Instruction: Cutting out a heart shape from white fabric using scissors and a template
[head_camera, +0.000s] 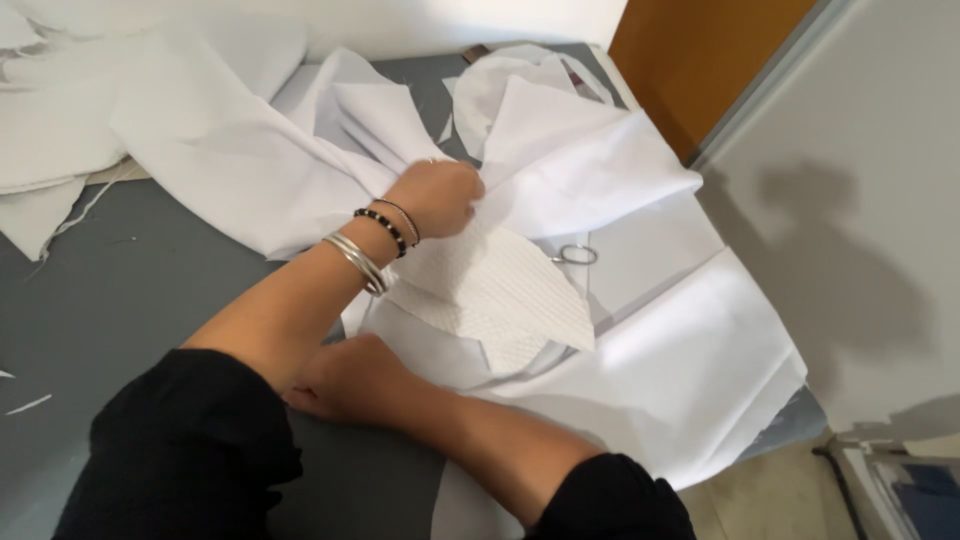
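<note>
Left hand (435, 195), fingers clenched on white cloth (560, 150) at 12 o'clock, lifts it off the textured piece (490, 290). Right hand (350, 380), at 7 o'clock, presses flat, fingers released, pinning layers to the grey bench (120, 290); scissors (575, 254) lie at 3 o'clock.

Likely a sewing workshop: cut white fabric (250, 150), scissors (575, 254), grey table (110, 290).

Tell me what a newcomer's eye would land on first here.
Probably the crossed arms at centre: the left hand, wearing bracelets, grips a bunch of white fabric, while the right hand presses flat lower down on the grey table. Beneath the left hand lies a textured white piece, and scissor handles peek out just right of it.
</note>
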